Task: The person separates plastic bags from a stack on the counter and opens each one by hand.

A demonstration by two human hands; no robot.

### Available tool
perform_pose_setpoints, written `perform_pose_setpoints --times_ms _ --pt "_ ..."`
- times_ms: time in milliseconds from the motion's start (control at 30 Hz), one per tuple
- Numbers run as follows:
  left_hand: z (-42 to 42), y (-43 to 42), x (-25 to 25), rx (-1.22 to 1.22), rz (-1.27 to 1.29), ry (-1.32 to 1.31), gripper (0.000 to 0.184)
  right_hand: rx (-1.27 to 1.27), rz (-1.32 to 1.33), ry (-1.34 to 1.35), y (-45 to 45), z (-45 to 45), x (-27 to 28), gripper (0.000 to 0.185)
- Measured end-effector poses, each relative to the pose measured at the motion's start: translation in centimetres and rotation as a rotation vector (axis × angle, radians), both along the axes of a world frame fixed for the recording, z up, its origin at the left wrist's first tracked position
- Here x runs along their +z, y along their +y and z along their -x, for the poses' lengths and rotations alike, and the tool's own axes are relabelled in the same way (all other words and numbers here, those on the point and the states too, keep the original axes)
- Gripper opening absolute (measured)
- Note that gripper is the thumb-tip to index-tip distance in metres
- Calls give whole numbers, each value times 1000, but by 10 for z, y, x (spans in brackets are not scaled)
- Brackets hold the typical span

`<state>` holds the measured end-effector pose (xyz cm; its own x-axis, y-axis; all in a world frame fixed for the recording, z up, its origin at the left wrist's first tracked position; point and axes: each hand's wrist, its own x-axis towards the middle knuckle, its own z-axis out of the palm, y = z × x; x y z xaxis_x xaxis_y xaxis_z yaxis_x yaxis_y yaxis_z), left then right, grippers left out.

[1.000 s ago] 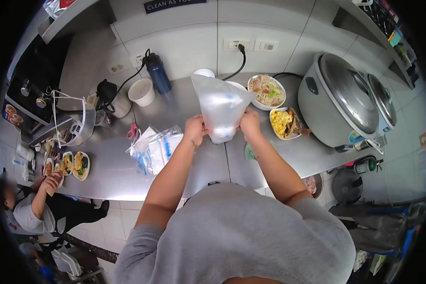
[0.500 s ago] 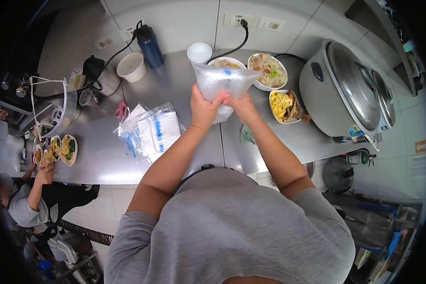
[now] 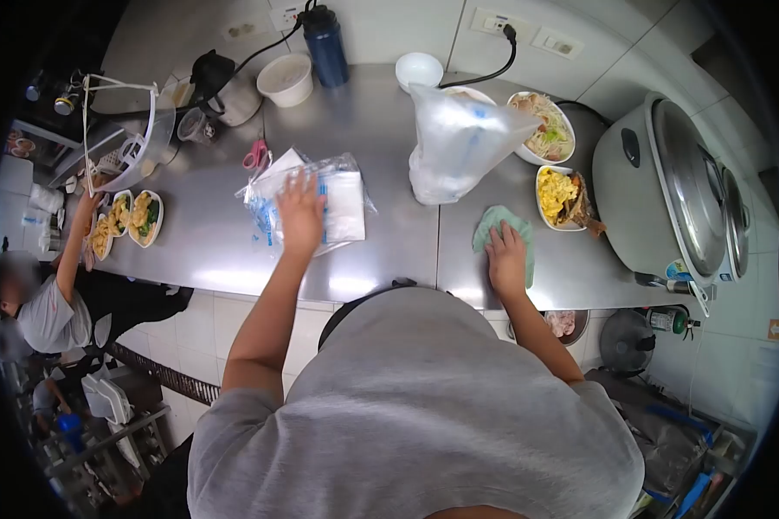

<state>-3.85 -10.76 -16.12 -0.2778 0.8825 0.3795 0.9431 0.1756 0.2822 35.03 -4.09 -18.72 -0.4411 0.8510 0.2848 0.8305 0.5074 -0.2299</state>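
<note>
While blue print on the plastic packs is illegible, the left hand lies spread over them, gripping nothing; the right hand, loosely bent, rests on green cloth near the bag.

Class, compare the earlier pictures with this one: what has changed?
The bag was let go and now rests on the counter. The left hand has moved left onto the packets; the right hand, right and back onto the cloth. The cooker and bottle stayed put.
</note>
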Motion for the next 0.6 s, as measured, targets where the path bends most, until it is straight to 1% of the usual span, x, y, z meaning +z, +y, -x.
perform_pose_setpoints --times_ms 33,100,133,167,233,267,333,367,400,500,600 --pt "4 -16 2 133 86 95 35 1 32 7 -4 -7 -4 32" --pt "18 -26 -5 31 33 59 23 8 81 28 -5 -15 -12 25" --pt "24 -29 -7 -30 5 47 17 5 8 66 2 -13 -18 23" --pt "23 -29 -1 -52 -17 22 13 -17 23 122 2 -6 -10 25" --pt "14 -19 23 -91 -82 -32 9 -53 33 229 4 15 30 29" --pt "12 -20 35 -167 -66 -122 13 -36 10 312 5 28 43 38" --pt "-3 -24 63 -152 148 -497 15 200 145 627 -3 62 75 42" --pt "-13 -26 79 -148 264 -679 16 322 167 589 -10 82 102 42" --pt "-28 -30 97 -235 233 -649 15 440 185 550 -15 100 127 43" --pt "-59 -36 140 -347 217 -754 20 615 176 646 -19 140 157 42" --pt "-68 -42 180 -406 158 -646 20 591 669 574 -8 142 171 33"
